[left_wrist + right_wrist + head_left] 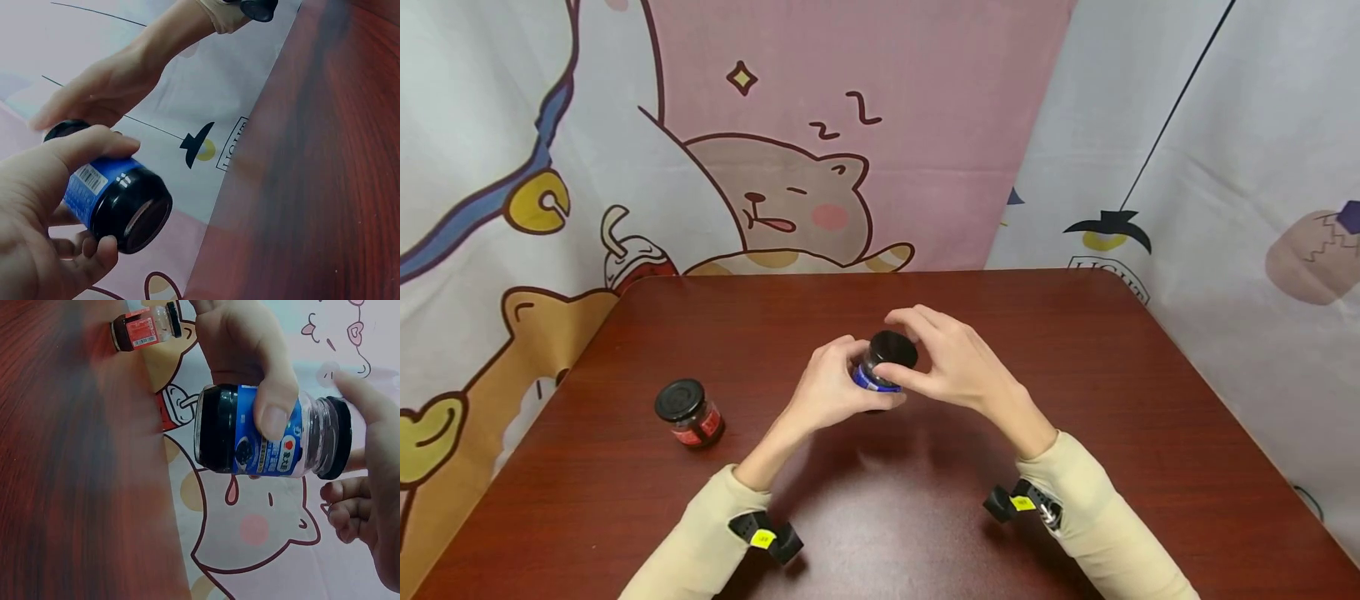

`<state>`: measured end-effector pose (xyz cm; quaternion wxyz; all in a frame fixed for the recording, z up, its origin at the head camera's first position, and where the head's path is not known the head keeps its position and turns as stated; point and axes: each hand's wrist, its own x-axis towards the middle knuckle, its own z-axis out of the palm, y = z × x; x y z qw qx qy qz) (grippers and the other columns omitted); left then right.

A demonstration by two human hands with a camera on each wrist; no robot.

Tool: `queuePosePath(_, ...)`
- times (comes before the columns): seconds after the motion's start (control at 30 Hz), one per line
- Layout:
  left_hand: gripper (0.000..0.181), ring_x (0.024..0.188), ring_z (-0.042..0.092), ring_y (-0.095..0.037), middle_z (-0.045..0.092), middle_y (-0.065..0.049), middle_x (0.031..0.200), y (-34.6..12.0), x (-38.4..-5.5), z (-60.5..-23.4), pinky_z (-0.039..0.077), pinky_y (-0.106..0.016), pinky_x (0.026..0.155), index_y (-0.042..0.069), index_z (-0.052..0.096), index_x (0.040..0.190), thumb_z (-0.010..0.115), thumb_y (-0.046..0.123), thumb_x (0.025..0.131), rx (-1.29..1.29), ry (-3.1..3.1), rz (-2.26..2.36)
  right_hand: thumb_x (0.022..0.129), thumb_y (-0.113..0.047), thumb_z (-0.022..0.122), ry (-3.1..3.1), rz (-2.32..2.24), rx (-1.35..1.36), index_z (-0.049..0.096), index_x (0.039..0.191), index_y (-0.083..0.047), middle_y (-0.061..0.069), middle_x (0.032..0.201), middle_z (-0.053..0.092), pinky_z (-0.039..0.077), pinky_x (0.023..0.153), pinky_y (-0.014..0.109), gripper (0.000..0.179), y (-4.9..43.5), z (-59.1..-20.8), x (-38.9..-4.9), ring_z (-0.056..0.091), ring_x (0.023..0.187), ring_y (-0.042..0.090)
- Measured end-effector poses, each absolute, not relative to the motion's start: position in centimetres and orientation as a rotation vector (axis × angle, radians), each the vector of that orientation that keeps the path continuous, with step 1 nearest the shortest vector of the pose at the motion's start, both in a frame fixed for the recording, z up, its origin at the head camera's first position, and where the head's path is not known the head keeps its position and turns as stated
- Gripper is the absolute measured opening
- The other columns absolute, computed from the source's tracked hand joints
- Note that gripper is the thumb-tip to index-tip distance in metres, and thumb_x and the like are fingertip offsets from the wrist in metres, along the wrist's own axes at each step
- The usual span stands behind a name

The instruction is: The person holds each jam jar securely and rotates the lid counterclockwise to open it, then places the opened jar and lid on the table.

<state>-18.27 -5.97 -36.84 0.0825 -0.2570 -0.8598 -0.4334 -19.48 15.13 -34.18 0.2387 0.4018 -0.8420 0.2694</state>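
My left hand [831,385] holds a glass jar [269,434] with a blue label and dark contents, its thumb lying across the label. The jar is tilted and raised over the table, and its dark base [147,219] faces the left wrist camera. A black lid [892,349] caps the upper end. Around that lid my right hand [958,362] is spread, with the thumb at the near side and the fingers raised above the far side. In the right wrist view, the right fingers [359,494] are close beside the lid.
A second jar [700,423] with a red label and black lid stands upright on the left of the brown table [1037,325]. Cartoon-printed cloth [962,125] hangs behind and beside the table. Both forearms wear a black strap device [763,533].
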Motion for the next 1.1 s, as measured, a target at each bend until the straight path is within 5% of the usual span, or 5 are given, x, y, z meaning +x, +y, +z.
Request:
queuePosePath(0.43,0.043,0.071,0.052,-0.013,0.056,0.006,0.077,-6.0,-18.1,-36.6,0.045,-0.031,0.058,0.016,0.072,0.092,0.093,0.038,0.063,-0.746,-2.604,-1.198,0.089,-0.045,0.075,-2.39,0.788,1.174,0.066,0.115,-0.013,-0.007,0.098,0.061,0.048,0.07,0.025,0.043,15.4,-33.6,-19.4,0.053,0.08,0.006)
queuePosePath(1.1,0.044,0.076,0.06,-0.017,0.067,0.003,0.086,-6.9,-18.9,-36.9,0.05,-0.032,0.065,0.02,0.073,0.101,0.095,0.026,0.064,-0.884,-2.636,-1.701,0.09,-0.034,0.071,-2.371,0.84,1.415,0.065,0.117,-0.017,-0.011,0.1,0.058,0.05,0.073,0.03,0.033,15.4,-33.1,-20.0,0.051,0.089,0.003)
